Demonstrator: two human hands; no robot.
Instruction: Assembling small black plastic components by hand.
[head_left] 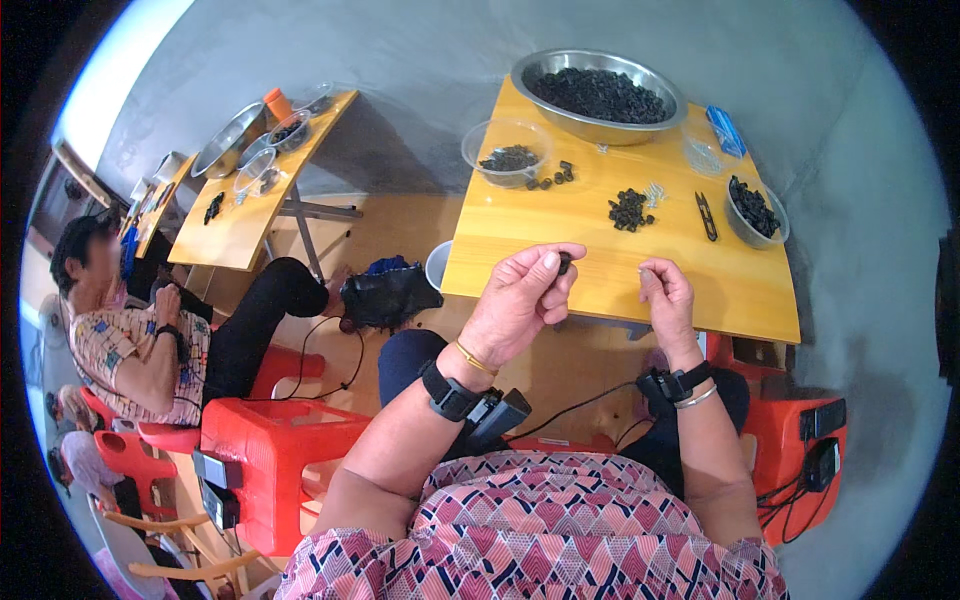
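Facing a low yellow wooden table (560,240), the person is seated with both forearms raised over its near edge. A small black bead-like piece (564,263) is held in the left hand (520,300), pinched between the thumb and forefinger and lifted clear of the tabletop; the remaining fingers are curled loosely inward. The piece appears to be held up at this height so that it can be met by the other hand. The right hand (668,295) is closed with its fingertips drawn together, as if on something fine; whether a thread or needle is gripped cannot be told. The two hands are near each other but apart.

The stock is laid out within arm's reach beyond the hands. A large steel bowl heaped with black pieces (598,95) stands at the far edge, apparently as the bulk supply. A clear plastic bowl (507,152) holding a smaller quantity sits at the left, a small loose pile of black pieces (629,210) lies mid-table, and a second small clear bowl of black pieces (755,210) stands at the right. A pair of small black snips (707,215) lies beside that bowl, near the right hand's side.

A black wrist-worn device (450,392) is strapped to each forearm. A second person (140,340) is seated at the left beside a similar table (235,225).
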